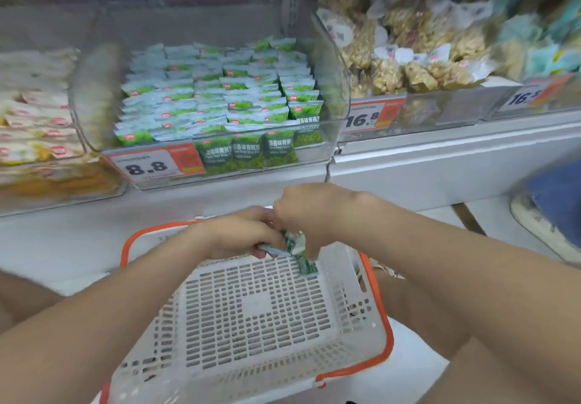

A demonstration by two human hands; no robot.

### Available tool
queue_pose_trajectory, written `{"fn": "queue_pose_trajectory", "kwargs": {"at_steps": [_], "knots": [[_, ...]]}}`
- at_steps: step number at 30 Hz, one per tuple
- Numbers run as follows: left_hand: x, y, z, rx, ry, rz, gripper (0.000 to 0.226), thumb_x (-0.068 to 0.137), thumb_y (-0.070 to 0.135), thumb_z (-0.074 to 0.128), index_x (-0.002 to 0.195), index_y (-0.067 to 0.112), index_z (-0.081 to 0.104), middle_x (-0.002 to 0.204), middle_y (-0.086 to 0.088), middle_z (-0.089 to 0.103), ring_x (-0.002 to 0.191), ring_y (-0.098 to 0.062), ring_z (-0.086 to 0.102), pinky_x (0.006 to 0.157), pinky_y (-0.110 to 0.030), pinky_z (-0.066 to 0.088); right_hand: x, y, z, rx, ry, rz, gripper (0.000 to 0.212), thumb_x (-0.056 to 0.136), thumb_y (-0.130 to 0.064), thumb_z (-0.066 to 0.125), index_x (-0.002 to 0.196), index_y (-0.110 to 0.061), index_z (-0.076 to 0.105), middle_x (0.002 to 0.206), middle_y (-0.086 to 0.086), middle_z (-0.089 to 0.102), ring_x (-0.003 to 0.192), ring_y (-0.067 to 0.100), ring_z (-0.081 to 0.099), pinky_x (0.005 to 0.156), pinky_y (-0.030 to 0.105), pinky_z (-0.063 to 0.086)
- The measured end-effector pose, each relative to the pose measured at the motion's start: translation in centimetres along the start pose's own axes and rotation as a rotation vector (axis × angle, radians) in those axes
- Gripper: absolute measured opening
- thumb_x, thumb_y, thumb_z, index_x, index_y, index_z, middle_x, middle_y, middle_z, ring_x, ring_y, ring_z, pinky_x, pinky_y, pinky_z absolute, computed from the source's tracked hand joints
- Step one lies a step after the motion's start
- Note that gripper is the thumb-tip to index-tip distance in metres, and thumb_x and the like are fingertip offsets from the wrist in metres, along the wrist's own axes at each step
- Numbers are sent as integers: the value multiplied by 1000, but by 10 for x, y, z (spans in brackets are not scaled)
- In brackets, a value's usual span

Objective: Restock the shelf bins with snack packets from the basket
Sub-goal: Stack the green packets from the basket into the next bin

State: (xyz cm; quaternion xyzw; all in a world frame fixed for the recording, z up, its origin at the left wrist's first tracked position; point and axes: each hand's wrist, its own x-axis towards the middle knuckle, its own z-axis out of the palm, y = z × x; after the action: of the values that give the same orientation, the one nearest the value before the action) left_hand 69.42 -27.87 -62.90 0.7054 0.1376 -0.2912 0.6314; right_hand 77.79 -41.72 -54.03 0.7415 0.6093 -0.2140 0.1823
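Observation:
A white slotted basket (pixel 251 309) with an orange rim sits low in front of me, its floor bare apart from the packets in my hands. At its far end my left hand (pixel 239 233) and my right hand (pixel 301 211) meet, and both hold small green snack packets (pixel 298 252); one packet hangs down to the basket floor. Above it a clear shelf bin (pixel 220 164) with an 8.8 price tag is packed with rows of the same green packets (pixel 220 95).
A bin of yellow-and-white packets (pixel 34 114) stands to the left. To the right are bins of beige snack bags (pixel 408 51) tagged 16.8 and pale blue packets (pixel 534 35). A white shelf ledge (pixel 440 158) runs below. A blue object (pixel 556 202) lies at the right edge.

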Motion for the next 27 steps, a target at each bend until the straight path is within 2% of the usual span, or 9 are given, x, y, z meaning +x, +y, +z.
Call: {"fn": "queue_pose_trajectory", "kwargs": {"at_steps": [2,4,8,12,15,17,20,23,27], "knots": [[-21,24,-3,-154,-7,28,33,76,0,72,106,5,60,93,-13,54,73,-17,53,61,-30,43,-10,-5,-13,6,143,-26,52,70,-55,87,101,-25,58,75,-11,45,85,20,58,58,31,39],[-42,47,-5,-245,-22,38,31,76,3,66,106,8,61,93,-11,61,70,-19,54,61,-29,45,-20,-6,-24,35,328,-47,46,70,-55,85,96,-28,58,71,-12,47,76,19,54,57,31,41],[-81,86,-16,-142,-44,67,28,85,27,60,108,11,61,89,-8,60,61,-25,56,55,-28,43,-35,5,-50,266,505,-7,40,70,-48,86,85,-26,57,70,-11,58,69,14,54,63,34,46],[-107,120,-25,31,150,196,43,93,50,69,108,10,61,78,-9,53,54,-23,54,51,-26,39,-44,26,-66,697,582,59,35,75,-37,87,95,-28,61,64,1,67,58,20,61,59,40,51],[-114,132,-20,275,364,281,54,79,56,82,110,21,55,64,-1,51,50,-16,48,49,-27,36,-47,37,-70,909,610,42,36,83,-21,81,113,-30,62,55,3,55,48,18,47,50,29,38],[-110,133,-21,383,523,370,61,67,55,93,104,22,57,64,5,55,50,-11,47,52,-30,39,-48,41,-74,1022,639,23,35,88,-20,80,118,-28,63,55,10,54,49,18,50,48,33,44],[-102,134,-27,540,747,494,57,59,55,96,83,25,55,73,12,61,50,-2,47,54,-30,37,-49,43,-81,1218,685,-4,30,92,-17,78,119,-17,66,74,17,74,65,25,70,61,41,60],[-97,136,-34,499,780,503,55,59,49,98,76,28,50,68,16,62,51,1,51,54,-28,34,-45,43,-82,1224,722,20,29,92,-20,78,118,-13,68,83,19,76,72,27,74,63,38,61],[-89,134,-38,471,811,470,59,54,47,101,81,30,51,70,10,62,51,-5,52,55,-29,34,-39,46,-78,1199,738,69,45,90,-28,79,129,-12,63,84,19,76,80,37,75,72,53,63]]}}
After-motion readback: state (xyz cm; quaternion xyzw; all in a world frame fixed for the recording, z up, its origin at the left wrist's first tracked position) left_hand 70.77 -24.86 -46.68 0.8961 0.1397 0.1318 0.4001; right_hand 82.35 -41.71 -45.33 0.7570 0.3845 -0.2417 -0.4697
